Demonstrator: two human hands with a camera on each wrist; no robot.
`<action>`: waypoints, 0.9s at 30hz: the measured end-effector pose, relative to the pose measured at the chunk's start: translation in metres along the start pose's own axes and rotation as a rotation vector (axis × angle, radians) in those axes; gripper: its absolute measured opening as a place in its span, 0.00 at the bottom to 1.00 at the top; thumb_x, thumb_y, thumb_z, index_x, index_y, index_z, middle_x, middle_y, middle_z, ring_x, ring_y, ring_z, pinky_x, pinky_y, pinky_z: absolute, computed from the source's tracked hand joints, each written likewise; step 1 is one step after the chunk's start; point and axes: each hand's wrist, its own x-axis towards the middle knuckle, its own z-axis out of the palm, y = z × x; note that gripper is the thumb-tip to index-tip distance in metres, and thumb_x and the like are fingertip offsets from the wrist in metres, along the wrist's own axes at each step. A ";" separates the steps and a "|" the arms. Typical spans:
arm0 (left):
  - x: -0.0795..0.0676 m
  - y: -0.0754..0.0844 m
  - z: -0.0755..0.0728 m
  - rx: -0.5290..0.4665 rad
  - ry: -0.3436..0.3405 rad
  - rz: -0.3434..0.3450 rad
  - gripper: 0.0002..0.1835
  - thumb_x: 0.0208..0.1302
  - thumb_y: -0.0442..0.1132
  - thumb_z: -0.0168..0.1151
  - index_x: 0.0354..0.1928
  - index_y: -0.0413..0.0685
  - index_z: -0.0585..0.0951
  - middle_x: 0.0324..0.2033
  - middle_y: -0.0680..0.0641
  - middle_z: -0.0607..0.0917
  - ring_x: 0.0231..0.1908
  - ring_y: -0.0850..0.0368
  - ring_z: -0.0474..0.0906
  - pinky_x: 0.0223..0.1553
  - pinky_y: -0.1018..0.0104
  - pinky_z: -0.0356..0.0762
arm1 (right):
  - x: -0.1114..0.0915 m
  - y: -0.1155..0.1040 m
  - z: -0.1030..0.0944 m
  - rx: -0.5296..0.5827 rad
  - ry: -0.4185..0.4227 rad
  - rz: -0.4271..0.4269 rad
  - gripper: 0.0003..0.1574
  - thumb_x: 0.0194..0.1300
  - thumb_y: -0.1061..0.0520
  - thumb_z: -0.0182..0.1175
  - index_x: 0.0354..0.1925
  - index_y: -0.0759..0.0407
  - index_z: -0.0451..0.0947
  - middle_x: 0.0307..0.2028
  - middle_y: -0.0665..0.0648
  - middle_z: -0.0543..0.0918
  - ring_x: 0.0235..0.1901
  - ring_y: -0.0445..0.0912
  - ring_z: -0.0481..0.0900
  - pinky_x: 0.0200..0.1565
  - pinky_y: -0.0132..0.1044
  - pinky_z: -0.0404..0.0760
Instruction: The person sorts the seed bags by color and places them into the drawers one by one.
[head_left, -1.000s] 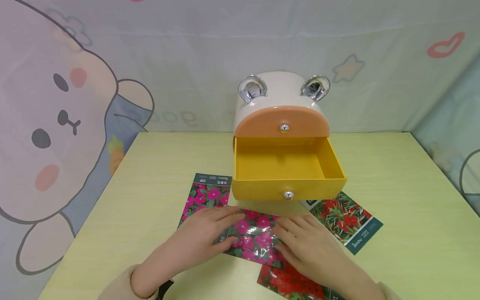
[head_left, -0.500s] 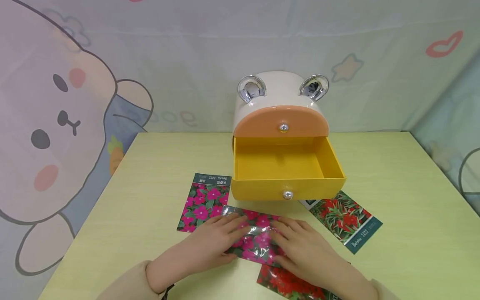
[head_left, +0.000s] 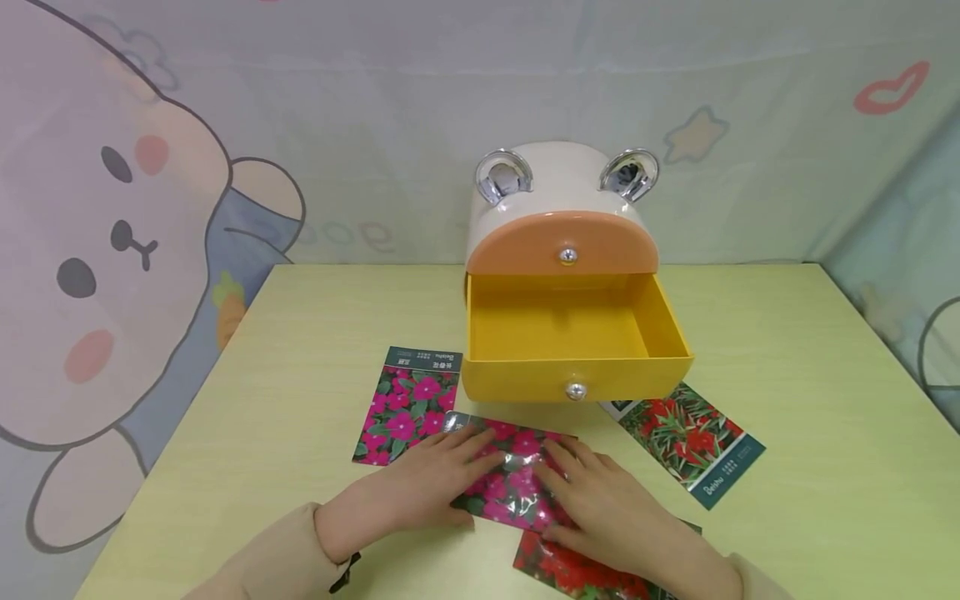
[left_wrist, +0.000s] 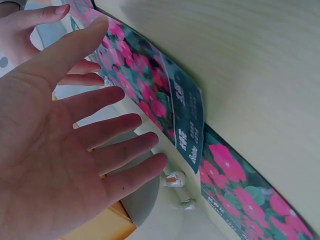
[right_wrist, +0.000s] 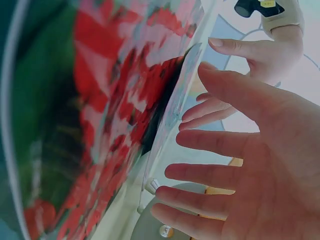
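A glossy packet with pink flowers (head_left: 517, 483), like a seed packet, lies aslant in front of the drawer box in the head view. My left hand (head_left: 431, 483) is over its left end, fingers straight and pointing inward. From the right, my right hand (head_left: 607, 504) reaches over the other end, its fingertips on the printed face. Both wrist views show extended, spread fingers, with neither the left hand (left_wrist: 95, 135) nor the right hand (right_wrist: 250, 155) gripping anything. A red-flower packet (head_left: 585, 568) sits partly beneath the right hand and the pink packet.
Behind the hands stands a white and orange animal-shaped box (head_left: 558, 183) with silver ears. Its yellow drawer (head_left: 577, 371) is pulled out and has nothing inside. Another pink-flower packet (head_left: 408, 404) lies left of it; a second red-flower packet (head_left: 690, 446) lies partly under the drawer at right.
My left hand has slid right and slightly toward me, uncovering more of the left pink packet. The right hand has shifted a little left. The packets look unmoved.
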 end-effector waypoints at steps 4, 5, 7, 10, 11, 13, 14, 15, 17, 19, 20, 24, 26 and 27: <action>0.001 -0.001 0.001 -0.002 -0.019 0.003 0.42 0.54 0.56 0.69 0.70 0.56 0.66 0.71 0.47 0.65 0.71 0.45 0.61 0.66 0.48 0.68 | 0.000 0.000 0.002 -0.003 -0.013 -0.009 0.44 0.57 0.33 0.63 0.63 0.58 0.71 0.65 0.65 0.71 0.64 0.61 0.69 0.56 0.53 0.79; 0.001 -0.001 0.001 0.002 -0.024 0.006 0.42 0.54 0.56 0.69 0.70 0.56 0.66 0.71 0.47 0.65 0.71 0.45 0.61 0.66 0.48 0.68 | 0.000 0.001 0.002 -0.003 -0.018 -0.010 0.44 0.57 0.33 0.63 0.63 0.58 0.71 0.65 0.65 0.71 0.64 0.62 0.69 0.56 0.53 0.79; 0.002 -0.001 0.002 0.016 -0.036 0.009 0.41 0.54 0.56 0.69 0.70 0.56 0.67 0.71 0.47 0.66 0.70 0.45 0.62 0.66 0.49 0.69 | 0.001 0.001 0.002 -0.001 -0.034 -0.008 0.45 0.56 0.33 0.64 0.63 0.58 0.71 0.65 0.65 0.71 0.64 0.62 0.68 0.56 0.53 0.78; 0.002 -0.001 0.004 0.038 -0.049 0.014 0.40 0.54 0.56 0.69 0.69 0.56 0.68 0.71 0.48 0.66 0.70 0.46 0.63 0.66 0.50 0.69 | 0.002 0.001 0.003 0.015 -0.062 -0.001 0.46 0.55 0.33 0.65 0.64 0.58 0.70 0.65 0.65 0.70 0.64 0.62 0.68 0.56 0.54 0.78; 0.003 -0.001 0.005 0.046 -0.051 0.015 0.40 0.54 0.56 0.69 0.69 0.56 0.68 0.70 0.48 0.66 0.70 0.47 0.64 0.66 0.51 0.70 | 0.002 0.000 0.002 0.021 -0.070 0.001 0.47 0.55 0.33 0.65 0.64 0.58 0.70 0.65 0.66 0.70 0.64 0.63 0.68 0.55 0.54 0.79; 0.003 -0.002 0.005 0.056 -0.052 0.016 0.40 0.54 0.56 0.69 0.69 0.56 0.68 0.70 0.48 0.67 0.69 0.47 0.65 0.65 0.51 0.70 | 0.002 0.000 0.002 0.031 -0.083 0.004 0.48 0.54 0.33 0.66 0.64 0.59 0.70 0.65 0.66 0.70 0.64 0.63 0.68 0.55 0.54 0.79; 0.004 -0.002 0.006 0.063 -0.051 0.016 0.40 0.54 0.56 0.69 0.69 0.56 0.68 0.70 0.48 0.67 0.69 0.48 0.65 0.65 0.52 0.70 | 0.002 0.000 0.002 0.034 -0.087 0.005 0.48 0.54 0.34 0.66 0.64 0.59 0.70 0.65 0.66 0.70 0.64 0.63 0.68 0.55 0.54 0.79; 0.004 -0.002 0.006 0.069 -0.048 0.017 0.40 0.54 0.56 0.69 0.69 0.57 0.68 0.70 0.48 0.67 0.69 0.48 0.66 0.65 0.52 0.70 | 0.002 0.000 0.002 0.036 -0.091 0.006 0.48 0.54 0.34 0.66 0.64 0.59 0.70 0.65 0.66 0.70 0.64 0.63 0.68 0.54 0.54 0.79; 0.004 -0.002 0.006 0.079 -0.041 0.019 0.39 0.54 0.55 0.70 0.68 0.57 0.69 0.70 0.49 0.68 0.68 0.48 0.66 0.65 0.52 0.71 | 0.002 0.000 0.002 0.034 -0.092 0.005 0.48 0.53 0.34 0.67 0.63 0.60 0.71 0.64 0.66 0.71 0.62 0.63 0.70 0.54 0.53 0.80; 0.005 -0.002 0.007 0.087 -0.031 0.023 0.39 0.54 0.55 0.70 0.68 0.57 0.69 0.69 0.49 0.69 0.68 0.49 0.67 0.65 0.53 0.71 | 0.002 0.000 0.003 0.022 -0.088 0.001 0.47 0.53 0.35 0.67 0.63 0.60 0.71 0.63 0.66 0.73 0.61 0.62 0.71 0.53 0.52 0.81; 0.005 -0.002 0.007 0.089 -0.027 0.024 0.39 0.54 0.56 0.70 0.68 0.57 0.69 0.69 0.48 0.69 0.67 0.49 0.68 0.64 0.53 0.71 | 0.002 -0.001 0.003 0.012 -0.086 -0.002 0.46 0.53 0.35 0.67 0.62 0.60 0.72 0.62 0.65 0.74 0.60 0.61 0.72 0.53 0.51 0.81; 0.005 -0.003 0.008 0.093 -0.010 0.028 0.38 0.54 0.56 0.70 0.68 0.57 0.70 0.68 0.48 0.70 0.67 0.49 0.69 0.64 0.53 0.72 | 0.002 -0.001 0.003 -0.026 -0.082 -0.014 0.45 0.53 0.35 0.67 0.61 0.60 0.74 0.58 0.63 0.77 0.57 0.58 0.74 0.53 0.49 0.81; 0.005 -0.003 0.008 0.095 -0.004 0.031 0.38 0.54 0.56 0.69 0.67 0.57 0.70 0.68 0.49 0.70 0.66 0.49 0.69 0.63 0.53 0.73 | 0.003 -0.002 0.003 -0.039 -0.079 -0.019 0.43 0.54 0.35 0.67 0.59 0.60 0.75 0.57 0.62 0.78 0.57 0.57 0.75 0.53 0.47 0.82; 0.005 -0.003 0.008 0.098 0.000 0.033 0.38 0.54 0.56 0.69 0.67 0.57 0.70 0.68 0.49 0.71 0.66 0.50 0.69 0.63 0.53 0.73 | 0.003 -0.002 0.003 -0.041 -0.080 -0.020 0.43 0.54 0.35 0.67 0.59 0.60 0.75 0.57 0.62 0.79 0.56 0.57 0.75 0.53 0.47 0.82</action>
